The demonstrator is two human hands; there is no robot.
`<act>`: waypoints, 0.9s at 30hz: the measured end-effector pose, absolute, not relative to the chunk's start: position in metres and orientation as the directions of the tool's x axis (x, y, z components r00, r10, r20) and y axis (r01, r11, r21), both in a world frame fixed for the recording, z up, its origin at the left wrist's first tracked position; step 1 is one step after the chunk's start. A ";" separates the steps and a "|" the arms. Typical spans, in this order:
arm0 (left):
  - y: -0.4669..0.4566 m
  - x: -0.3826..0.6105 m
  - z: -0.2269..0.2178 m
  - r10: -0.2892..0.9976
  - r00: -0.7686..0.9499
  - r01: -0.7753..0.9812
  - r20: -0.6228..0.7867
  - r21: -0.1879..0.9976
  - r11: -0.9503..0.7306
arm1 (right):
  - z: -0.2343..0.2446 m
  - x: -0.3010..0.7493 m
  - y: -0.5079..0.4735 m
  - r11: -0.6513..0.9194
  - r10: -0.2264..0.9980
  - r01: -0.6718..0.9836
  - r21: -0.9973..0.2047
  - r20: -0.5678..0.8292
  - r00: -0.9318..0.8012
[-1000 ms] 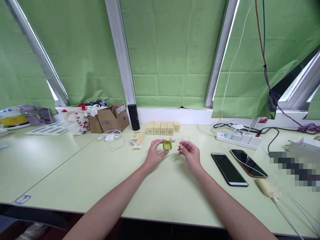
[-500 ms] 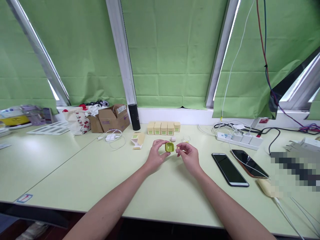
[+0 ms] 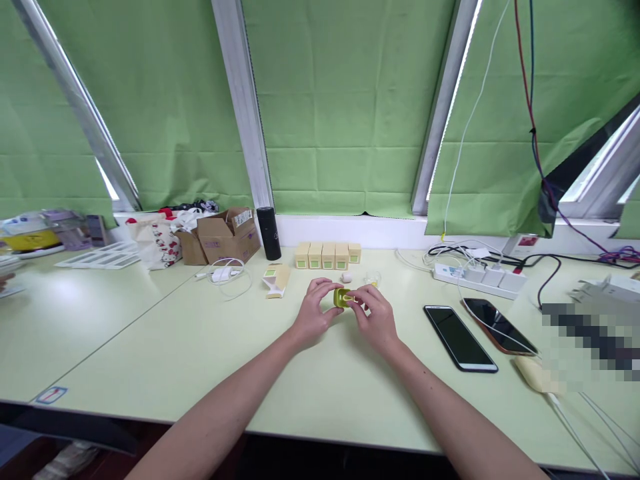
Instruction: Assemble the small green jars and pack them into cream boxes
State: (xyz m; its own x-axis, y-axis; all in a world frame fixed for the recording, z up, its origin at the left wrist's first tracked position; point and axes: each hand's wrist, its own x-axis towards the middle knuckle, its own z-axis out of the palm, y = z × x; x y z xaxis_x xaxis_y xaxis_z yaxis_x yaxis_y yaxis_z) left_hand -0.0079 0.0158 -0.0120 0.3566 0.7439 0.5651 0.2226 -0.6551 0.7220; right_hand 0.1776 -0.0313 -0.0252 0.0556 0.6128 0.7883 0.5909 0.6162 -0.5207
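My left hand (image 3: 316, 312) pinches a small olive-green square cup (image 3: 340, 297) between thumb and fingers, its hollow side turned toward me. My right hand (image 3: 374, 313) has its fingertips closed on a small pale yellow piece (image 3: 349, 298), thin in shape, at the cup's mouth. The fingertips partly cover this piece, and its exact kind is too small to make out. Just beyond the hands lie a small whitish rounded thing (image 3: 346, 277) and a clear plastic piece (image 3: 373, 279). An opened small carton (image 3: 277, 281) rests to their left.
Several small cartons (image 3: 327, 257) stand in a row at the back, beside a black cylinder (image 3: 269, 233) and a cardboard box (image 3: 227, 237). Two phones, one black-and-white (image 3: 461, 339), lie right, near a power strip (image 3: 480, 280). Another person's hand (image 3: 4, 281) shows at the left edge.
My right hand has moved left, bringing the pale piece from beside the green cup into its mouth. The cup has shifted slightly right. Another person's hand has appeared at the far left.
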 end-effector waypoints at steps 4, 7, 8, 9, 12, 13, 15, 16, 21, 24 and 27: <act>0.014 -0.008 -0.011 0.729 0.364 0.214 0.579 0.710 -0.671 | -0.026 0.179 -0.032 0.587 0.555 0.711 -0.388 0.832 -0.004; 0.014 -0.007 -0.011 0.716 0.370 0.208 0.591 0.699 -0.684 | -0.024 0.180 -0.032 0.576 0.511 0.761 -0.298 0.858 -0.051; 0.014 -0.007 -0.011 0.712 0.373 0.207 0.594 0.695 -0.688 | -0.024 0.180 -0.032 0.575 0.502 0.768 -0.281 0.863 -0.060; 0.013 -0.007 -0.011 0.708 0.376 0.205 0.597 0.692 -0.692 | -0.023 0.180 -0.032 0.575 0.495 0.772 -0.270 0.866 -0.066; 0.013 -0.007 -0.011 0.693 0.386 0.197 0.609 0.679 -0.707 | -0.021 0.181 -0.033 0.581 0.485 0.774 -0.252 0.871 -0.080; 0.013 -0.007 -0.011 0.687 0.389 0.193 0.614 0.675 -0.712 | -0.020 0.180 -0.033 0.583 0.482 0.774 -0.247 0.872 -0.084; 0.014 -0.007 -0.011 0.679 0.391 0.189 0.621 0.668 -0.719 | -0.020 0.180 -0.033 0.587 0.475 0.773 -0.238 0.875 -0.091; 0.014 -0.007 -0.012 0.677 0.391 0.190 0.623 0.666 -0.722 | -0.020 0.180 -0.033 0.588 0.473 0.774 -0.235 0.876 -0.093; 0.014 -0.007 -0.013 0.682 0.391 0.198 0.618 0.667 -0.718 | -0.022 0.181 -0.032 0.594 0.465 0.775 -0.217 0.879 -0.109; 0.014 -0.007 -0.013 0.678 0.397 0.193 0.619 0.666 -0.721 | -0.023 0.181 -0.031 0.591 0.450 0.783 -0.193 0.884 -0.122; 0.013 -0.008 -0.012 0.674 0.397 0.192 0.623 0.662 -0.724 | -0.023 0.181 -0.031 0.585 0.433 0.795 -0.162 0.891 -0.137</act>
